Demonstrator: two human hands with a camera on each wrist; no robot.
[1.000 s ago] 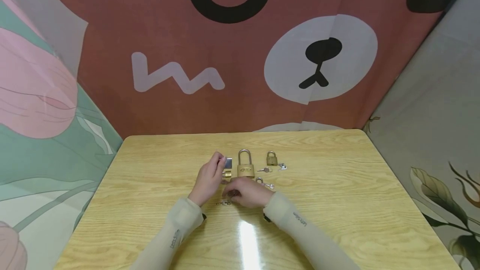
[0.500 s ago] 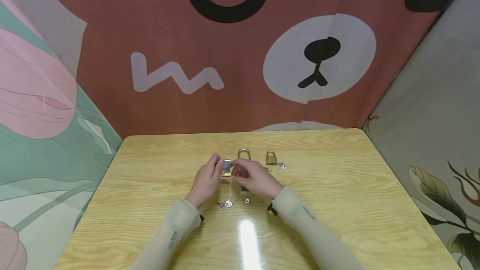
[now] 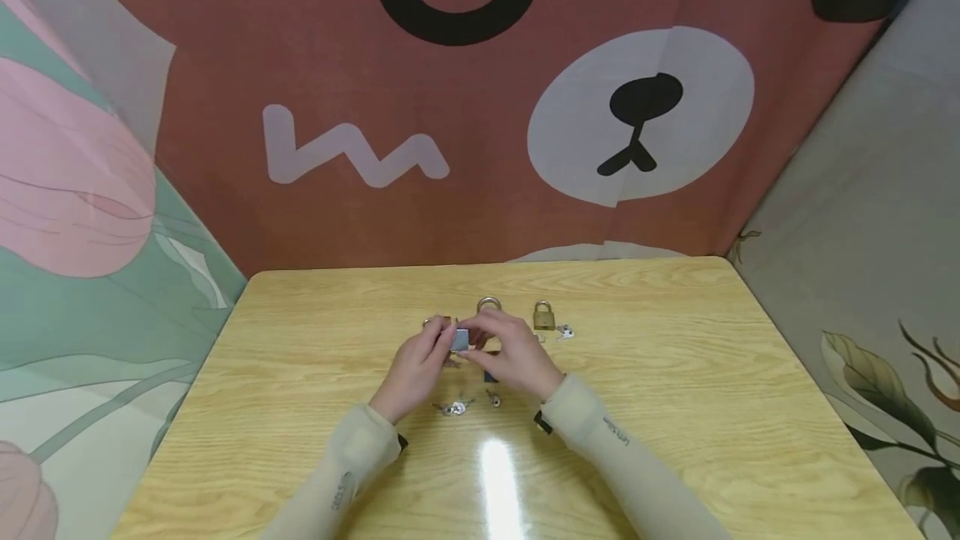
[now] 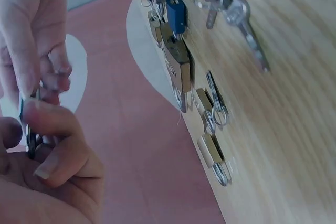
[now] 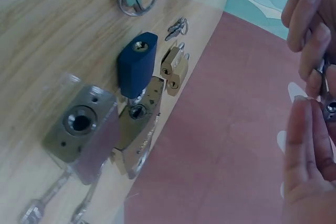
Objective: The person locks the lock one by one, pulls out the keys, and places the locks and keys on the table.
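Observation:
Between the two hands is a small grey-blue padlock (image 3: 460, 341), held above the table. My left hand (image 3: 408, 369) grips its left part with thumb and curled fingers. The thumb and fingers of my right hand (image 3: 517, 357) pinch its right end. In the right wrist view the padlock's keyhole end (image 5: 331, 108) shows at the right edge, partly covered by fingers. The left wrist view gives only a thin edge of the padlock (image 4: 31, 137) between the hands. Whether a key is also in the right fingers cannot be made out.
A large brass padlock (image 5: 137, 114) and a blue padlock (image 5: 137, 66) lie by the right hand. Another brass padlock (image 3: 543, 317) has keys (image 3: 566, 332) beside it. Small brass padlocks (image 5: 176, 69) lie past the left hand. Loose keys (image 3: 453, 408) lie nearer the front.
My right hand has moved up from near the front keys and now meets the padlock. My left hand has shifted the padlock slightly right and down, uncovering a small brass padlock behind.

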